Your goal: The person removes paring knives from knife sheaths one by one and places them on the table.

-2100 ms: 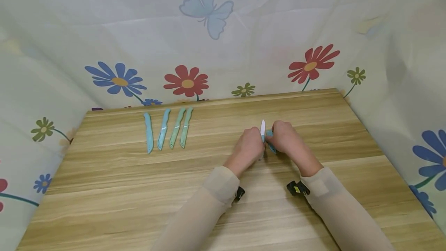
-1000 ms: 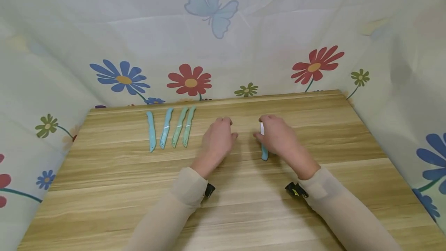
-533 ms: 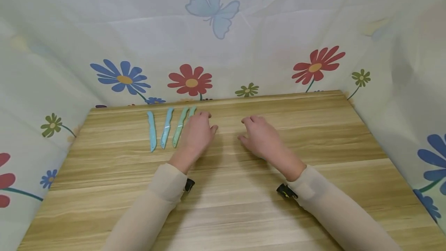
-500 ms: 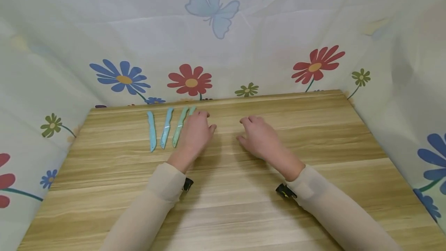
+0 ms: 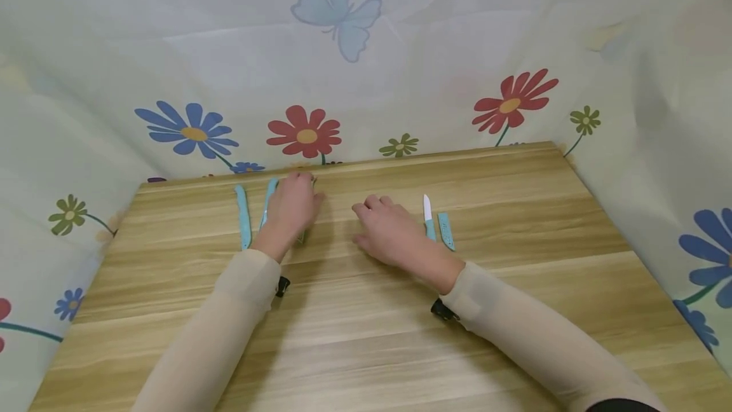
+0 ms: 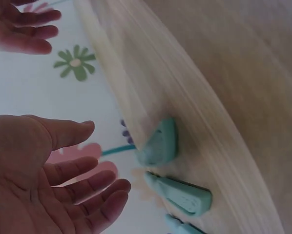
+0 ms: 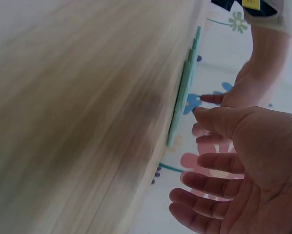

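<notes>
My left hand [image 5: 291, 208] hovers over the row of sheathed knives at the left, fingers loosely bent with nothing between them. It hides most of the two green knives and part of a blue knife [image 5: 271, 192]. Another blue knife [image 5: 244, 218] lies in full view left of it. Several sheathed knives [image 6: 180, 192] show beyond the palm in the left wrist view. My right hand [image 5: 394, 234] is above the middle of the table, relaxed and holding nothing. Right of it lie a bare-bladed paring knife [image 5: 427, 208] with a blue handle and its loose blue sheath [image 5: 446, 232].
The wood-grain table [image 5: 354, 336] runs back to a white wall cloth [image 5: 434, 49] printed with flowers and a butterfly. Dark wrist cameras [image 5: 445, 310] are strapped at both sleeves.
Both hands have let go of the paring knife and sheath, which now lie on the table. The left hand has moved left over the row of knives, and the right hand has followed leftward.
</notes>
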`<action>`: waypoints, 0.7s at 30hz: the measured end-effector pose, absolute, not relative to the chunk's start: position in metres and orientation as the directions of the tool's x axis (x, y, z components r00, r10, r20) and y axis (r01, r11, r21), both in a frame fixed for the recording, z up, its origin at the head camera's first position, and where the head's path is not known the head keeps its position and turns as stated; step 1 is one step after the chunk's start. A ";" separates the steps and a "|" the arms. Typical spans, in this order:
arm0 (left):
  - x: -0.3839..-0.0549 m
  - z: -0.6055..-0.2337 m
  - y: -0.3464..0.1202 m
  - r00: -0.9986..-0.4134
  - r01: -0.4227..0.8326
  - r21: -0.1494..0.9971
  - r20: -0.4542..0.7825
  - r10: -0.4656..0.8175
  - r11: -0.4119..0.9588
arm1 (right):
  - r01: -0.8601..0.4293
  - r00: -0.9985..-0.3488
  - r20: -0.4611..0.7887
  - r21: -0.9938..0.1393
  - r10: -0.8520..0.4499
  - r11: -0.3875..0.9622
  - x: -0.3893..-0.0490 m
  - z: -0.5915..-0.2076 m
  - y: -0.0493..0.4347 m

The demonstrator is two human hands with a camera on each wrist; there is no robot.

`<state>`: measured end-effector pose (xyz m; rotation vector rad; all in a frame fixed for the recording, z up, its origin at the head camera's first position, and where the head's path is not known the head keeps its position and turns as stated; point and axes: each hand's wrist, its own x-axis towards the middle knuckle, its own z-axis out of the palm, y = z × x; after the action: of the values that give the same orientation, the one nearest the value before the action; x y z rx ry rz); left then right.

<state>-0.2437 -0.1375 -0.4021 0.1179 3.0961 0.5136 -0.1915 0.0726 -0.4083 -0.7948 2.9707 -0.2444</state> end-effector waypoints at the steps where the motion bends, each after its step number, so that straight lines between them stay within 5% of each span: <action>1: -0.247 -0.403 -0.139 -0.997 0.072 0.321 0.010 0.073 0.944 | -0.501 -0.860 -0.013 -0.164 -0.509 0.850 -0.192 -0.409 0.070; 21: -0.292 -0.420 -0.138 -0.998 0.021 0.281 -0.043 0.034 0.959 | -0.547 -0.835 0.001 -0.118 -0.551 0.829 -0.196 -0.419 0.051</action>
<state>-0.2924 -0.1378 -0.4198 0.0430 3.0623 0.4388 -0.1961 0.0507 -0.4189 -0.8919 2.9723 -0.1763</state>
